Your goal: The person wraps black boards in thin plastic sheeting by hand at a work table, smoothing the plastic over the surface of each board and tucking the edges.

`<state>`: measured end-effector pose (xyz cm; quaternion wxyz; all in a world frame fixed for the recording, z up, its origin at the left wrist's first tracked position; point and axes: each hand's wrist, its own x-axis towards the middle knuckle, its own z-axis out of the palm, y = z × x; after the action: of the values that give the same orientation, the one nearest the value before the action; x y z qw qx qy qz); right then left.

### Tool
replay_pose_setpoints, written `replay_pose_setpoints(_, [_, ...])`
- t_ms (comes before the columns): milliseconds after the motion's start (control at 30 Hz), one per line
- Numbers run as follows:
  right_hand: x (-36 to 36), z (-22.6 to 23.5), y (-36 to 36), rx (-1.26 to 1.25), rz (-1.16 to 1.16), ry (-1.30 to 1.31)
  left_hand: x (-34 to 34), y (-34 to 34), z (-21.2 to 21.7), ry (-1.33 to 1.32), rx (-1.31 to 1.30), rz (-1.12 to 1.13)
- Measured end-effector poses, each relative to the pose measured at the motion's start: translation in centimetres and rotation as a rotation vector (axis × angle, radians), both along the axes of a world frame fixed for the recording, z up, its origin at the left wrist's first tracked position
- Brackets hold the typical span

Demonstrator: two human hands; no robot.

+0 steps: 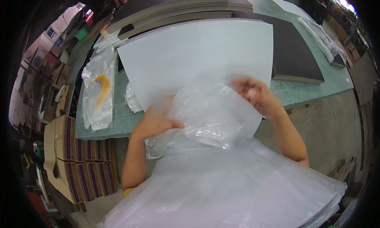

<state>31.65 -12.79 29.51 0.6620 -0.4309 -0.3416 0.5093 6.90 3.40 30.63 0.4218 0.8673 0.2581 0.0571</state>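
A crumpled clear plastic bag (213, 117) is bunched up in front of me over a large white sheet (198, 50). My left hand (156, 119) grips the bag's left side; its thumb lies on top and its fingers are partly hidden and blurred. By the bag's upper right edge, my right hand (259, 96) is raised with loosely curled fingers, slightly smeared by motion. Nothing shows between them. Closer to me, a wide pile of clear plastic bags (237, 184) spreads across the lower part of the view.
Dark flat boards (295, 50) and a stack of boards (178, 10) lie on the green table (130, 127). At its left are plastic bags with a yellow tape roll (103, 89). Wrapped boards (322, 36) lie far right. Stacked cartons (81, 160) stand below left.
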Motion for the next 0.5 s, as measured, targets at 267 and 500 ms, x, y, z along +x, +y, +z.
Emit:
replay_pose_setpoints(267, [0.2, -2.1, -0.1, -0.213, 0.322, -0.299, -0.5, 1.8, -0.2, -0.526, 0.621, 0.301])
replay_pose_setpoints(500, [-0.1, -4.6, 0.3, -0.269, 0.292, -0.176, -0.3, -5.0, 1.9, -0.355, 0.414, 0.255])
